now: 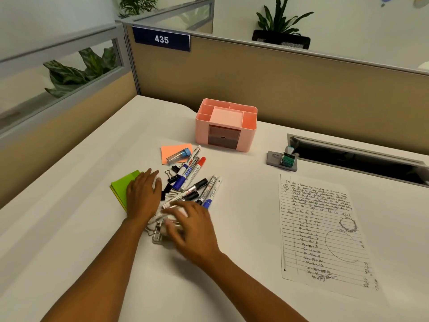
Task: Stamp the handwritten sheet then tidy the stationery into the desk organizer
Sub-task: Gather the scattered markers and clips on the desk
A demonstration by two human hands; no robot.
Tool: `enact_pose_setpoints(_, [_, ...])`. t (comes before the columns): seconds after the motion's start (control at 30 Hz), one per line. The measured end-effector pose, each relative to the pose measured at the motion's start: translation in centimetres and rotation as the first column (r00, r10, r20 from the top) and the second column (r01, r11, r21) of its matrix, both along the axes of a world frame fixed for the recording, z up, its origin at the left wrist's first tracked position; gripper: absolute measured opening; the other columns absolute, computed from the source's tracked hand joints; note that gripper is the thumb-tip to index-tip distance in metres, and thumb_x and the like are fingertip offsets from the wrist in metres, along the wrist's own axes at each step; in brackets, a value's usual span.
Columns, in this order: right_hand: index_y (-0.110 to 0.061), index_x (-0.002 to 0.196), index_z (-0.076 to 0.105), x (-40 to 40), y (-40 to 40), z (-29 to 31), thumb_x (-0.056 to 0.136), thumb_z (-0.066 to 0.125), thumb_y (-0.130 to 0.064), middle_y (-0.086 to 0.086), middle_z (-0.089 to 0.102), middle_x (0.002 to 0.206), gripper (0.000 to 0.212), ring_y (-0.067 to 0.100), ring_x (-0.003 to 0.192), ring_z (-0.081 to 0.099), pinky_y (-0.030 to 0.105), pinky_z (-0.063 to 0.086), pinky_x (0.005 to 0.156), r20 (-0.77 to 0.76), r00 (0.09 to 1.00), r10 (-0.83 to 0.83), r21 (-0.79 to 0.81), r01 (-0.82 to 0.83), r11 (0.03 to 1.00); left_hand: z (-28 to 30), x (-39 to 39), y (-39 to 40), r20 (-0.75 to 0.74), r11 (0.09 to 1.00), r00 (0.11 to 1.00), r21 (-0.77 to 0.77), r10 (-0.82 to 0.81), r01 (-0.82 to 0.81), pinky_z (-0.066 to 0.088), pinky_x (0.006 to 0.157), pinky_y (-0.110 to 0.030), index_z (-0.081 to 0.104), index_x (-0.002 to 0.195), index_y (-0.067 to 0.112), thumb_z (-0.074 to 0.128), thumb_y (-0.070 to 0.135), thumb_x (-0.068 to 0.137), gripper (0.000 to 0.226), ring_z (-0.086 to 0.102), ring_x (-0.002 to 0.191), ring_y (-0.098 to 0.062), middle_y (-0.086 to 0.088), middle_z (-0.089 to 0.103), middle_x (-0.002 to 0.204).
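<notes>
Handwritten sheet [322, 233] lies right of our hands and already shows a round stamp mark. Organizer [226, 124] sits beyond, compartments look empty; tidying barely begun. Markers [197, 182] just ahead. Left hand [144, 194] flat, released grip, on green notes [121, 189]; right hand [192, 228] curls over clips [157, 231], grip unclear.
</notes>
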State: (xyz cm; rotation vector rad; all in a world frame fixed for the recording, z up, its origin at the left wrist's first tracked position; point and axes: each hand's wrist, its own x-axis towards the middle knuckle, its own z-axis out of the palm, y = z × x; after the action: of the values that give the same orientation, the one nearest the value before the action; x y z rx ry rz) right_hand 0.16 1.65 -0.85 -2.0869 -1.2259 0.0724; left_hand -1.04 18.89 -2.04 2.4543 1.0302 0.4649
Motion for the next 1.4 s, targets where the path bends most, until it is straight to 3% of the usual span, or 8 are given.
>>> enact_pose_setpoints(0.1, [-0.027, 0.122, 0.056, 2.4, 0.7, 0.5, 0.09, 0.029, -0.049, -0.005, 0.053, 0.132, 0.048, 0.011, 0.124, 0.043, 0.028, 0.032, 0.107, -0.225, 0.929, -0.294, 0.11, 0.324, 0.94, 0.7, 1.6, 0.4, -0.008, 0.994, 0.997, 0.077, -0.075, 0.076, 0.018, 0.115, -0.042, 0.047, 0.134, 0.014, 0.037, 0.027, 0.098, 0.04, 0.03, 0.14, -0.026, -0.009, 0.04, 0.147])
enact_pose_setpoints(0.23, [-0.028, 0.137, 0.041, 5.7, 1.8, -0.4, 0.093, 0.037, -0.045, -0.004, 0.035, 0.149, 0.047, 0.014, 0.138, 0.03, 0.031, 0.024, 0.114, -0.3, 0.861, -0.411, 0.002, 0.432, 0.902, 1.9, 5.2, 1.0, -0.039, 0.975, 0.982, 0.114, -0.185, 0.188, 0.018, 0.116, -0.042, 0.045, 0.135, 0.011, 0.039, 0.026, 0.097, 0.041, 0.03, 0.139, -0.025, -0.01, 0.04, 0.147])
enact_pose_setpoints(0.43, [-0.031, 0.144, 0.031, 7.6, 3.7, -1.6, 0.092, 0.035, -0.05, -0.004, 0.021, 0.156, 0.055, 0.016, 0.145, 0.018, 0.036, 0.017, 0.117, -0.292, 0.863, -0.411, -0.07, 0.41, 0.91, 1.8, 8.2, 1.6, -0.133, 0.962, 0.957, 0.056, -0.259, 0.269, 0.017, 0.116, -0.04, 0.037, 0.14, 0.013, 0.034, 0.025, 0.098, 0.044, 0.025, 0.142, -0.024, -0.008, 0.035, 0.15])
enact_pose_setpoints(0.53, [-0.034, 0.145, 0.027, 8.0, 4.5, -2.0, 0.093, 0.035, -0.052, -0.006, 0.014, 0.158, 0.055, 0.017, 0.148, 0.006, 0.036, 0.007, 0.118, -0.264, 0.882, -0.39, -0.116, 0.373, 0.921, 1.4, 8.4, 1.8, -0.16, 0.965, 0.953, 0.01, -0.258, 0.263, 0.018, 0.116, -0.041, 0.028, 0.144, 0.017, 0.031, 0.03, 0.099, 0.047, 0.026, 0.141, -0.025, -0.007, 0.031, 0.152])
enact_pose_setpoints(0.7, [-0.035, 0.145, 0.027, 8.0, 5.1, -2.4, 0.091, 0.026, -0.053, -0.005, 0.015, 0.158, 0.057, 0.021, 0.148, -0.002, 0.034, -0.006, 0.115, -0.124, 0.931, -0.344, -0.184, 0.319, 0.93, 0.9, 7.4, 2.1, -0.114, 0.97, 0.964, 0.012, -0.239, 0.242, 0.035, 0.103, -0.041, 0.027, 0.145, 0.018, 0.031, 0.029, 0.099, 0.047, 0.046, 0.125, -0.029, -0.01, 0.049, 0.138])
enact_pose_setpoints(1.0, [-0.03, 0.145, 0.029, 7.4, 7.4, -2.3, 0.094, 0.029, -0.047, -0.001, 0.019, 0.158, 0.054, 0.024, 0.148, -0.005, 0.037, -0.008, 0.117, -0.092, 0.966, -0.242, -0.194, 0.221, 0.956, 0.4, 5.3, 3.4, -0.2, 0.983, 0.969, 0.084, -0.143, 0.162, 0.019, 0.115, -0.044, 0.025, 0.145, 0.023, 0.022, 0.033, 0.1, 0.047, 0.04, 0.133, -0.024, -0.005, 0.047, 0.141])
enact_pose_setpoints(1.4, [-0.026, 0.146, 0.028, 6.4, 10.4, -1.9, 0.089, 0.025, -0.047, -0.001, 0.018, 0.158, 0.061, 0.026, 0.148, -0.002, 0.041, -0.002, 0.119, -0.114, 0.987, -0.114, -0.195, 0.091, 0.977, 0.0, 3.4, 5.5, -0.087, 0.999, 0.995, 0.019, -0.041, 0.043, 0.027, 0.113, -0.045, 0.033, 0.142, 0.017, 0.026, 0.031, 0.1, 0.045, 0.042, 0.13, -0.03, -0.011, 0.047, 0.141])
